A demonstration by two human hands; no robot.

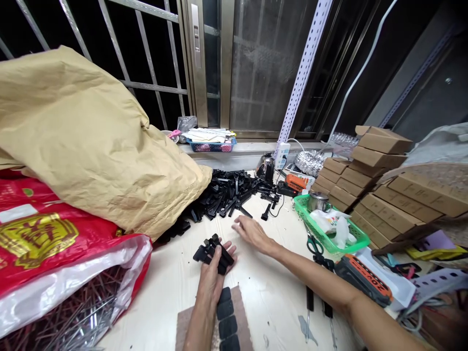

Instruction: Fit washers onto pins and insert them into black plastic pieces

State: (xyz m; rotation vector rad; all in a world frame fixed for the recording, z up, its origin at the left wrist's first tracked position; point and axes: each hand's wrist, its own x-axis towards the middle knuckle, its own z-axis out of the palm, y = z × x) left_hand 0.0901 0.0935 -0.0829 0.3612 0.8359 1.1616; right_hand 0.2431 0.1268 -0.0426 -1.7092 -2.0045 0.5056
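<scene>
- Nearest the camera, a row of black rounded pads (pixel 228 325) lies on a brown board (pixel 243 312), on my pale desk (pixel 270 287).
- Just beyond them, my left grip (pixel 212 274) is clamped on a small bunch of black pieces (pixel 225 257), thumb on top, their wider ends pointing away to the left.
- My right grip (pixel 253 234) is apart, fingers loosely bent, with nothing visible in it, near the left one.
- Behind both, a heap of similar black parts (pixel 234 192) spreads toward the window.
- To the left, a red bag (pixel 133 258) of thin metal rods (pixel 98 304) sits under a tan sack (pixel 91 141); to the right are scissors (pixel 315 244) and a green basket (pixel 360 245).
- I judge this a handling step: left holding, right free. Taking another piece would call for closing my right fingers on one while keeping the bunch together.
</scene>
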